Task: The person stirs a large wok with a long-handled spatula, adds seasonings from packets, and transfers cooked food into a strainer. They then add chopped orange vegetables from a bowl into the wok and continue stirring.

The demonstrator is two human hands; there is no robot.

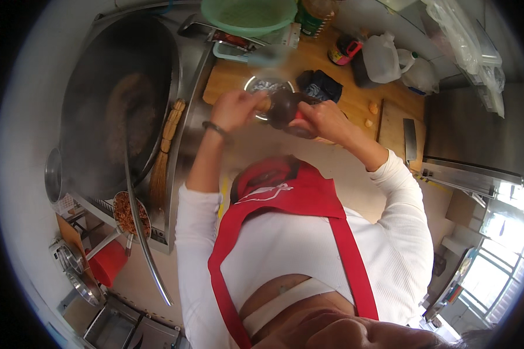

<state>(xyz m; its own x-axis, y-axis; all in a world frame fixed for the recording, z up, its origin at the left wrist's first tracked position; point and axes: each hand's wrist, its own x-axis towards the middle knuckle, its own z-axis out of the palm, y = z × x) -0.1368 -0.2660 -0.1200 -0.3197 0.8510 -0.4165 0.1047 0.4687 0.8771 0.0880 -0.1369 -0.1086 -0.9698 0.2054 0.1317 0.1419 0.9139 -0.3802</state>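
Note:
My left hand [236, 110] and my right hand [321, 118] are both on a dark plastic bottle [284, 107], held tilted over the near edge of a wooden counter. The fingers of my left hand are closed at the bottle's left end; whether they grip a cap or the neck is blurred. My right hand wraps the other end, where a red part shows. Just beyond the bottle is a round metal bowl [249, 83] with a shiny rim, partly covered by my hands. A crumpled black plastic bag [319, 85] lies right of the bowl.
To the left, a large steaming wok [83, 100] holds food and a long-handled utensil [135, 209]. A bamboo brush [168, 139] lies along its rim. Below is a strainer [132, 213] of reddish-brown bits. A cleaver [410, 139] rests on a cutting board [391, 124]; a green basin [249, 28] stands behind.

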